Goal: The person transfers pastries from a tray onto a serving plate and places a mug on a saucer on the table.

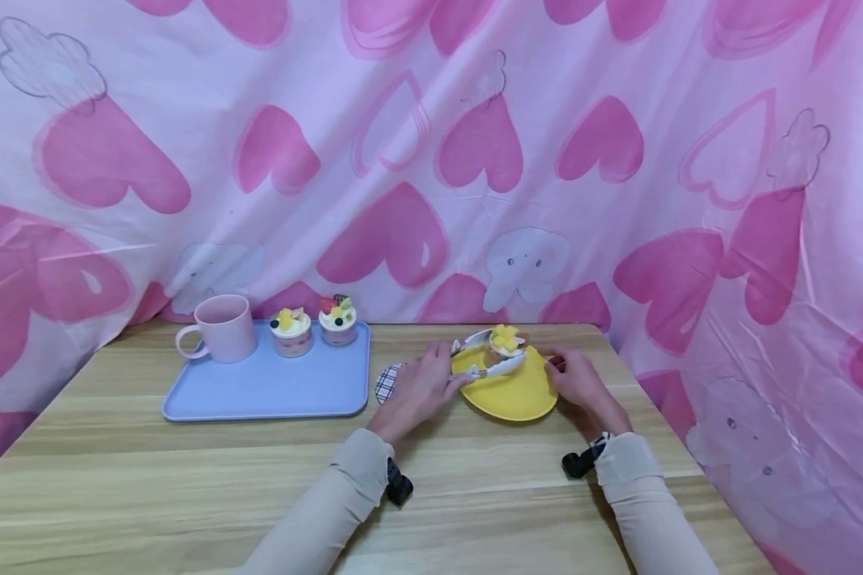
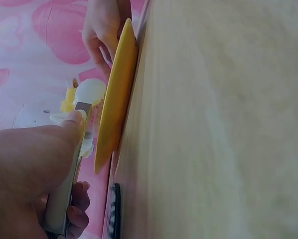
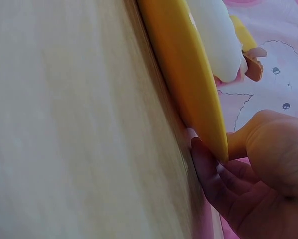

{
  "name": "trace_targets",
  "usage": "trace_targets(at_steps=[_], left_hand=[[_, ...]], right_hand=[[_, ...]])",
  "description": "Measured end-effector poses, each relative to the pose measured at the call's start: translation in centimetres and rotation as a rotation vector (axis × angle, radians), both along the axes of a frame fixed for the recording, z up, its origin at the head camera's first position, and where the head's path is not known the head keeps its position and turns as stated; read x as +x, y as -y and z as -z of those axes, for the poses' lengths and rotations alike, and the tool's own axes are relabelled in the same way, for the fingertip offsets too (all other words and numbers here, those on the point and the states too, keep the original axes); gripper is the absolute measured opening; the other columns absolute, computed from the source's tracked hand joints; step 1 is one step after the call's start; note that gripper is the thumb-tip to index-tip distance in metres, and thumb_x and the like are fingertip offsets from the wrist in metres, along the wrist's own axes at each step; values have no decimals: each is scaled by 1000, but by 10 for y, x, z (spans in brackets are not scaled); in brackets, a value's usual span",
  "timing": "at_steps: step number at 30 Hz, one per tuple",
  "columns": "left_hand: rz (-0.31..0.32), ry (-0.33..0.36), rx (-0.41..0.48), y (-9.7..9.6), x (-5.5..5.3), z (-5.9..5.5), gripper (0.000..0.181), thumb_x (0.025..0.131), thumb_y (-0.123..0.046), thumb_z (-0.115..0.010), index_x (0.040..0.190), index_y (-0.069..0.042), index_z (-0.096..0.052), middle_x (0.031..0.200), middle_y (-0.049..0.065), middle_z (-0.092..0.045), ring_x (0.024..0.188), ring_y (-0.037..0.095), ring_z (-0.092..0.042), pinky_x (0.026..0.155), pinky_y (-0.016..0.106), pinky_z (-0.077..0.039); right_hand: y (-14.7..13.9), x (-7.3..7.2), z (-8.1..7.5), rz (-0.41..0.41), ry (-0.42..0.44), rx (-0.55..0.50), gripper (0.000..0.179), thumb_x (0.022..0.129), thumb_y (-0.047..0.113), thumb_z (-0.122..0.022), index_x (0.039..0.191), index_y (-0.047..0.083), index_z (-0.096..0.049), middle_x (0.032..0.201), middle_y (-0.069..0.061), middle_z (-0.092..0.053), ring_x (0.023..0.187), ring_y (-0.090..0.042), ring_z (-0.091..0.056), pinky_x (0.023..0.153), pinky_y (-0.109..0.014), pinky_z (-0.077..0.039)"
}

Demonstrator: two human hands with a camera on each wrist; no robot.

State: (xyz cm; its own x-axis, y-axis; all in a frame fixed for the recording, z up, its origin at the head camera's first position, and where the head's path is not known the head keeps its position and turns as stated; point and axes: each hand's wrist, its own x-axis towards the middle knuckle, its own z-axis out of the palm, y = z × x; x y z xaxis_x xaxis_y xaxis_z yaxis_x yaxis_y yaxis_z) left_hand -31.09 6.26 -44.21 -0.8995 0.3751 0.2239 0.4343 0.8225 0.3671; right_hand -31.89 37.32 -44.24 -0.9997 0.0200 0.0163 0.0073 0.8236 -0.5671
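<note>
My left hand [image 1: 419,390] holds a pair of tongs [image 1: 507,366], its thumb along the metal handle [image 2: 64,194] in the left wrist view. The white tong tips lie on either side of a small dessert cup [image 1: 505,342] topped with yellow fruit. That cup is at the far part of a yellow plate [image 1: 511,401]; whether its base touches the plate is hidden. At the plate's right edge, my right hand [image 1: 582,382] pinches the rim. In the right wrist view the thumb lies above the rim and the fingers [image 3: 209,167] below it.
On the left, a blue tray [image 1: 266,393] carries a pink mug [image 1: 226,329] and two dessert cups, one with yellow fruit [image 1: 292,335], one with a strawberry [image 1: 340,326]. A plaid coaster [image 1: 385,385] lies partly under my left hand. A pink heart-patterned curtain [image 1: 381,231] hangs behind the wooden table [image 1: 489,503].
</note>
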Motion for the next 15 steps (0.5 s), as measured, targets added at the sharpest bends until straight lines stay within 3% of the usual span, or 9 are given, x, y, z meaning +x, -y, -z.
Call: trace_targets(at_steps=[8,15], left_hand=[[21,13,16,-1,-1,1,80,93,-71,-47,143,-9,-42,116,3,-53,80,16,-58,70,32,-54],[25,48,65,4,-4,2,81,90,-74,-49,137,-8,-45,112,3,-52,81,17,-56,70,31,-53]], right_hand=[[1,-1,0,22,34,-20,42,103,13,-52,145,14,-52,124,-15,-61,105,-29,-58,84,-37,-57],[-1,0,0,-4,2,-3,40,104,13,-51,144,13,-53,120,-16,-62,101,-29,-59,77,-34,-55]])
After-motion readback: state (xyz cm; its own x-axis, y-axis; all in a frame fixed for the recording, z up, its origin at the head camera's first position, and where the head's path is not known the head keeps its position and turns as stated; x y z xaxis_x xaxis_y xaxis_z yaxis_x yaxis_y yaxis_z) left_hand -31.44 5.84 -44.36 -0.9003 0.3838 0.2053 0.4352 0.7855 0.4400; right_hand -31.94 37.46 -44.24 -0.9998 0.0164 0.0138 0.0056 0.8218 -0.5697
